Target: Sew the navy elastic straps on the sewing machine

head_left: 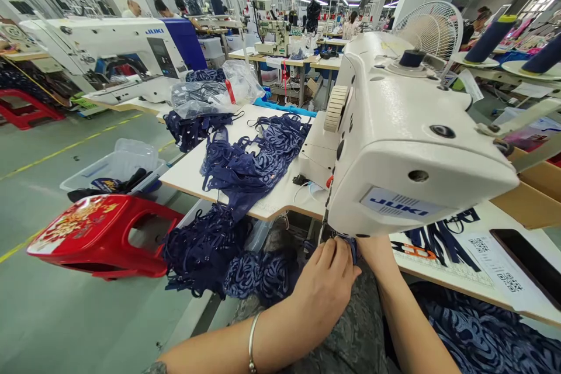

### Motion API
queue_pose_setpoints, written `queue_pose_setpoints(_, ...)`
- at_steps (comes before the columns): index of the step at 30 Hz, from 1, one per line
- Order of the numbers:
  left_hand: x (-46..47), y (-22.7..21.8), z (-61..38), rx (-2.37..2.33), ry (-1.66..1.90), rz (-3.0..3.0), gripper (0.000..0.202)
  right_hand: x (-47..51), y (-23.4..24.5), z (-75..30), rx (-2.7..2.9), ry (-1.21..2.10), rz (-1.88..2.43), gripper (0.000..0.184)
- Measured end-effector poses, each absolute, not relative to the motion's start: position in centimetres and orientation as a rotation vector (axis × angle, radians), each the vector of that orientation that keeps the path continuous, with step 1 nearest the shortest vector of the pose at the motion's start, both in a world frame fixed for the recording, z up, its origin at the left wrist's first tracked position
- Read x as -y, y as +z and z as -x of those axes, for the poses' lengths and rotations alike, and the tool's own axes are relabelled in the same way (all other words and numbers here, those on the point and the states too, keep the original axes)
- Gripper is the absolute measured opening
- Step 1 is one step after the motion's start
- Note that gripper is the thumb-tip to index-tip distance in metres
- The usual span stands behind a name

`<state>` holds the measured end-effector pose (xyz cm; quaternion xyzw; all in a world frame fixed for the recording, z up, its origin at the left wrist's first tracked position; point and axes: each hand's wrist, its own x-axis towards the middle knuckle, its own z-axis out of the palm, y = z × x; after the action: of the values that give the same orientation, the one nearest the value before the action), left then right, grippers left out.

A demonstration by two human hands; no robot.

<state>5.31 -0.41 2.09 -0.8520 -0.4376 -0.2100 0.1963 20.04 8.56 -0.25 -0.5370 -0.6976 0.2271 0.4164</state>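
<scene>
My left hand (325, 285), a thin bangle on its wrist, is curled under the head of a white JUKI sewing machine (407, 146). Its fingertips pinch a small piece of navy fabric (349, 242) at the needle area. My right hand is hidden behind the machine head; only its forearm (405, 315) shows, reaching up to the same spot. A heap of navy lace pieces (249, 158) lies on the white table (188, 172) to the left and spills over its edge.
A red plastic stool (103, 234) and a clear bin (116, 166) stand on the floor at left. Navy thread cones (491, 38) and a fan (432, 26) sit behind the machine. A dark phone (528, 263) and QR sheets lie at right. Other sewing stations and people fill the background.
</scene>
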Motion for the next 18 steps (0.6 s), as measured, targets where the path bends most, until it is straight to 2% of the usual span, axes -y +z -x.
queue_pose_setpoints(11,0.3,2.0,-5.1,1.251,-0.684,2.389,0.032,-8.4,-1.1,-20.0,1.740,0.584,1.359,0.027)
queue_pose_setpoints(18,-0.4,1.5,-4.4,1.187,-0.799,2.320,0.030,-8.0,0.1,-19.2,1.671,0.601,1.367,0.038)
